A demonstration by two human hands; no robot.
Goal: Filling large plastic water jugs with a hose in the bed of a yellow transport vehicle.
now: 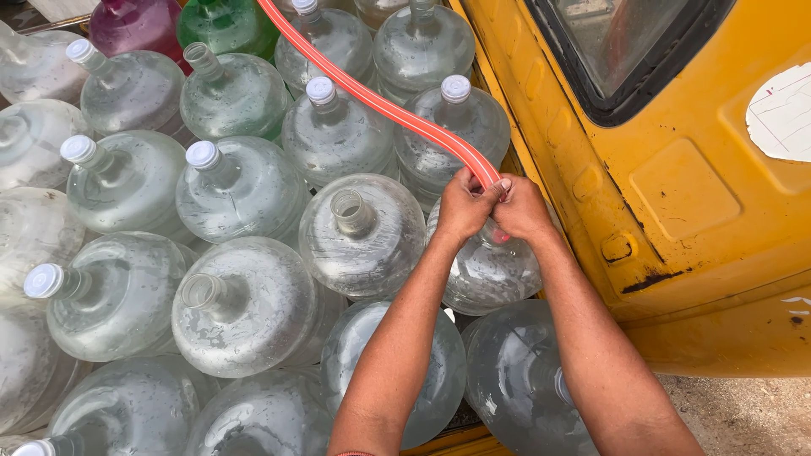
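We have both grips closed on the orange hose end, left hand and right hand touching, right over the clear jug, hose running far-left.

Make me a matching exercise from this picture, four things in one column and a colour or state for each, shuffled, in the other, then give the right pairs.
Things:
1. hose
2. vehicle panel
3. jug under the hands
4. jug in the top left corner

States:
A. pink
B. orange-red, gripped by the left hand and right hand
C. yellow
D. clear, its neck covered by the hands

Pairs: 1-B, 2-C, 3-D, 4-A
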